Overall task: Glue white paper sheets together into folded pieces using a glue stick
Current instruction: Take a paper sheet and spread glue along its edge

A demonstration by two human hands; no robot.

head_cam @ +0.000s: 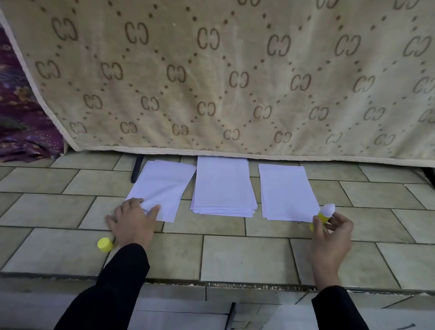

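Sleeves (115, 286) nearest me, arms out over tiled floor (243, 257). Three white paper lots in a row: middle stack (222, 188), right stack (286, 193), left pile (163, 184), skewed. Left hand (132, 223) pinches left pile's near corner, fingers curled. Right hand (332, 232) grips glue stick (325, 215), uncapped, just beside right stack's near corner. Cap (105, 244) on floor by left wrist. I read this as between pieces. Next I need one sheet pulled clear, then glue along an edge.

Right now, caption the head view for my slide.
Left hand grips the left paper pile; right hand holds an uncapped glue stick beside the right pile, yellow cap on the floor.
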